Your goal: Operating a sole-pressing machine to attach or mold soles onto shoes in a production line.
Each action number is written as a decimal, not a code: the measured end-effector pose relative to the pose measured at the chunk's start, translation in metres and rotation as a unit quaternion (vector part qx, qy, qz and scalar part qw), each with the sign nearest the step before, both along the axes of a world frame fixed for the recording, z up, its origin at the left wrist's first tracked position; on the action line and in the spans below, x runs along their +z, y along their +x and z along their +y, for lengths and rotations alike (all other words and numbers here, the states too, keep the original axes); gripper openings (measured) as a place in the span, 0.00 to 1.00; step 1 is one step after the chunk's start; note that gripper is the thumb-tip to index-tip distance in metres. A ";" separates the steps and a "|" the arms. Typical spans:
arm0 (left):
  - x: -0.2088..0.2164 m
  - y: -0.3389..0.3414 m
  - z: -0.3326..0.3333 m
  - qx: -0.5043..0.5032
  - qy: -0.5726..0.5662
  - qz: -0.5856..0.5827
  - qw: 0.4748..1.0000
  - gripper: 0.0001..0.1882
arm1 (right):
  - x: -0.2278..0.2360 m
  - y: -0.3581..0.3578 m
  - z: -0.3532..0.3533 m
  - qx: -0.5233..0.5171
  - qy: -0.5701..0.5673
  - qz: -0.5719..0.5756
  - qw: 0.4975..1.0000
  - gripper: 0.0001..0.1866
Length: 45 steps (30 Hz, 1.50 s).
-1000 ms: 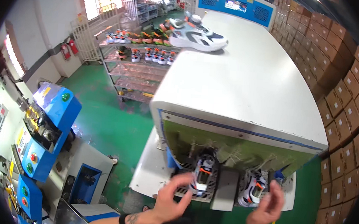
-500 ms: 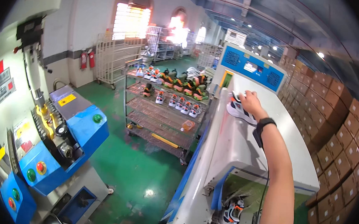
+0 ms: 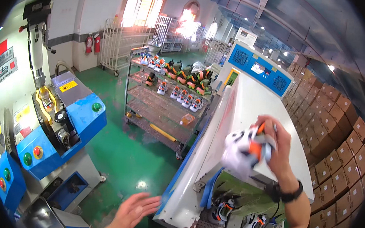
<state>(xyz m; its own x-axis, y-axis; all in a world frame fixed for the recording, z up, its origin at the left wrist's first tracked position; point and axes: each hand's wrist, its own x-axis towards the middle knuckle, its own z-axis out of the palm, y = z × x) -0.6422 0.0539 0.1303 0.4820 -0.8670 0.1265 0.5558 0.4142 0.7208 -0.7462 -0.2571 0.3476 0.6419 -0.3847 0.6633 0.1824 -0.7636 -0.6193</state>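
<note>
My right hand (image 3: pixel 276 149) grips a white sneaker (image 3: pixel 245 145) with orange and black parts, lifted above the front end of a long white machine (image 3: pixel 273 108). Motion blurs the shoe somewhat. A dark band circles my right wrist. Lower left of the machine, my left hand (image 3: pixel 134 215) hangs over the green floor, its fingers stretched out and nothing in them. In the machine's opening below, one similar sneaker (image 3: pixel 223 210) rests on a perforated conveyor, and a second sneaker (image 3: pixel 253 226) lies to its right.
A rolling shelf rack (image 3: pixel 157 105) carries several sneakers on its upper levels. On the left stands a press machine (image 3: pixel 68 118) with blue housings and coloured buttons. Stacked cardboard boxes (image 3: pixel 339 139) line the right side. Two fire extinguishers (image 3: pixel 93 44) hang by the far wall.
My right hand has brought the sneaker from the machine's top toward me. My left hand has come into view. The head view has shifted, showing a second sneaker in the opening.
</note>
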 end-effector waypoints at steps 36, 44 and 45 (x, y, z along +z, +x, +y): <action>-0.023 -0.199 0.233 0.710 0.114 0.398 0.570 0.24 | -0.225 0.049 0.478 0.832 -0.056 0.152 0.531 0.16; -0.134 -0.385 0.226 0.834 0.001 0.495 0.242 0.19 | -0.313 -0.104 0.582 0.882 -0.123 0.439 0.119 0.19; -0.140 -0.399 0.228 0.840 0.043 0.497 0.214 0.26 | -0.316 -0.110 0.606 0.874 -0.140 0.439 0.159 0.20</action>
